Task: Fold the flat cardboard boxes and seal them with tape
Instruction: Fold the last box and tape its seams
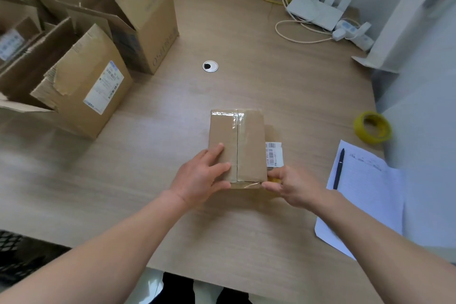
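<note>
A small brown cardboard box (pixel 246 145) stands on the wooden table (pixel 283 86), its top flaps closed with a seam down the middle and clear tape across the far end. A white barcode label (pixel 274 154) shows on its right side. My left hand (pixel 201 177) lies on the near left of the box top, fingers flat, thumb against the near face. My right hand (pixel 288 184) pinches something small and yellowish at the box's near right corner; what it is cannot be told. A roll of yellow tape (pixel 372 127) lies at the table's right edge.
Several open larger cardboard boxes (pixel 86 86) crowd the left and far left of the table. A sheet of paper (pixel 365 192) with a black pen (pixel 339 168) lies on the right. A white router (pixel 318 5) with cables sits far right. A round cable grommet (pixel 210 66) is mid-table.
</note>
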Tool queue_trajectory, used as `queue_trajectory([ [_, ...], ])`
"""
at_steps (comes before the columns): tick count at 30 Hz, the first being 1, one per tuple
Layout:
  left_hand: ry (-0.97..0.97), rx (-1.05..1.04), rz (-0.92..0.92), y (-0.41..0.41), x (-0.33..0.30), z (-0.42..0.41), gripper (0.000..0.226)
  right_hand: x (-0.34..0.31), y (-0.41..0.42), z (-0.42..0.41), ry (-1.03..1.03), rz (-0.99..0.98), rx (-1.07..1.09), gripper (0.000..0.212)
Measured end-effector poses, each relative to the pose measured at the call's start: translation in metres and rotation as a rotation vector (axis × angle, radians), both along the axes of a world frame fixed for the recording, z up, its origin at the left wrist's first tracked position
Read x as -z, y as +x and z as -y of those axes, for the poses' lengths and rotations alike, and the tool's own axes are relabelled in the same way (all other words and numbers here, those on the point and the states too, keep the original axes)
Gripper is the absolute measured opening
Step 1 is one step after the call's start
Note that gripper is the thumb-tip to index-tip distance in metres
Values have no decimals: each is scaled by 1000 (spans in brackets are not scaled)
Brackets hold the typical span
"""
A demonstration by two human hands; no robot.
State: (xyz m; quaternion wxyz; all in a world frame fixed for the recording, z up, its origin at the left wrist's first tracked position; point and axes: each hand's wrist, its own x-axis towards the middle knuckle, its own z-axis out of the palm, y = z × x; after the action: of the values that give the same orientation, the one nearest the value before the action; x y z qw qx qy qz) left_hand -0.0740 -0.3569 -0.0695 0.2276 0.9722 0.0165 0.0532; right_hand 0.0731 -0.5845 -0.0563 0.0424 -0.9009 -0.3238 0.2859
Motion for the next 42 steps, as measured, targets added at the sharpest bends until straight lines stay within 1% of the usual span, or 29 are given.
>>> queue_trajectory([
  [4, 97, 141, -5, 5, -2, -7, 43, -4, 3, -3, -33, 32, -63, 36],
  [6, 112, 189, -2, 8, -3, -11, 44, -8, 2, -8, -52, 73, -82, 37],
  [8, 95, 231, -16, 12, -3, -16, 45, -12, 0, -11, -49, 70, -57, 41],
  [10, 65, 296, -28, 16, -3, -25, 45, -17, -3, -11, -16, -5, -2, 49],
  [13, 71, 417, -37, 26, -9, -42, 43, -24, -11, -6, 46, -151, 66, 49],
  [15, 126, 456, -86, 32, -15, -49, 43, -25, -18, -2, 89, -276, 142, 58],
  [18, 252, 467, -128, 35, -27, -44, 39, -24, -31, 4, 130, -354, 208, 71],
  [20, 331, 506, -106, 36, -31, -35, 35, -23, -37, 5, 180, -394, 271, 73],
  [22, 338, 543, -128, 39, -32, -26, 32, -21, -40, 6, 217, -421, 315, 73],
  [23, 334, 549, -152, 41, -32, -23, 37, -20, -41, 6, 225, -420, 318, 73],
  [26, 376, 506, -237, 50, -32, -10, 70, -16, -45, 5, 246, -396, 315, 70],
  [28, 406, 464, -263, 54, -29, 0, 83, -15, -48, 4, 271, -402, 336, 68],
  [32, 450, 408, -208, 51, -18, 7, 81, -12, -54, 4, 324, -458, 401, 59],
  [34, 459, 405, -195, 50, -14, 7, 82, -11, -56, 4, 311, -445, 403, 58],
  [36, 486, 419, -198, 51, -13, 6, 83, -10, -58, 3, 282, -386, 385, 65],
  [40, 511, 505, -212, 61, -14, 0, 81, -14, -69, -1, 223, -198, 352, 82],
  [42, 530, 568, -252, 73, -19, -6, 79, -15, -76, -7, 260, -174, 387, 79],
])
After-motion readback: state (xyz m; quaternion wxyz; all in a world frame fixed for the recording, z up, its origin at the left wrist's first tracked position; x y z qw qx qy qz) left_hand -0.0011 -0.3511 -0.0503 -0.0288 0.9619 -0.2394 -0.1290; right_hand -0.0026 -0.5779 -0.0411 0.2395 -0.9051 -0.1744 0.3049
